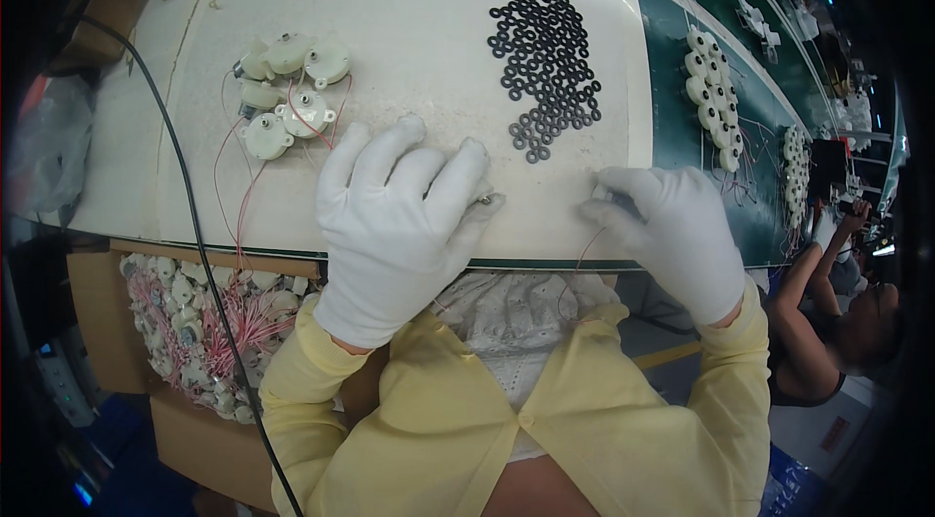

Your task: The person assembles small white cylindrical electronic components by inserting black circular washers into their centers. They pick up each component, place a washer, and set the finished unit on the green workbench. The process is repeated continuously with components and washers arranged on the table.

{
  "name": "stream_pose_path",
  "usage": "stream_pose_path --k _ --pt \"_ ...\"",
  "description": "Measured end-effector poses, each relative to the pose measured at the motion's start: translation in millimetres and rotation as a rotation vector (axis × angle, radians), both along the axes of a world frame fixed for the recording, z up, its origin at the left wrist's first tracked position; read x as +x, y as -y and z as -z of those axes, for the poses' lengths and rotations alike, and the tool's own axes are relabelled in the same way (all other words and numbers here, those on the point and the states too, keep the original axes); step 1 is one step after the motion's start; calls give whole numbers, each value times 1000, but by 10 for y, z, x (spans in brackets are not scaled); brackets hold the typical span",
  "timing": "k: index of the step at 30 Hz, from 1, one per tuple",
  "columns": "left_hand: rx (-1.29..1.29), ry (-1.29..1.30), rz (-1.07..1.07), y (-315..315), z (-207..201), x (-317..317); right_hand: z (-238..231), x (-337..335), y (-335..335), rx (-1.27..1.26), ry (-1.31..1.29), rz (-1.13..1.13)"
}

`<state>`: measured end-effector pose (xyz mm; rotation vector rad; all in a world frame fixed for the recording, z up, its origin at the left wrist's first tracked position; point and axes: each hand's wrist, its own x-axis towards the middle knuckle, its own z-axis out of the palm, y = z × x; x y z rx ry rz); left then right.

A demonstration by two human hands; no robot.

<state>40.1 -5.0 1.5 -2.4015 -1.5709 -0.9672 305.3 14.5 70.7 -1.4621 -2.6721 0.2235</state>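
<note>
From here I see the left hand (385, 215) pinching something small (486, 198); the right hand (677, 230) is curled, contents unclear. Motors (310, 114) lie on the table (419, 40), probably light, stiff; I'd grip casings (265, 137), sparing fragile wires (250, 194).

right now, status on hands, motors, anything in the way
Left hand pinching small part, mostly hidden. Right hand curled, contents unclear. Motor cluster beyond left hand. Black cable crosses view at left.

White gloves (385, 225), black rings (545, 40), cream motors (310, 112)
</note>
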Motion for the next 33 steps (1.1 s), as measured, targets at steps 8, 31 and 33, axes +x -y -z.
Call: stream_pose_path --k 8,31,33 --pt "-18 -15 19 30 26 -27 92 73 -53 -15 -89 62" --pt "-40 -86 54 57 -5 -54 400 726 5 433 16 389" --pt "-37 -78 63 57 -1 -53 396 843 -2 439 93 462"
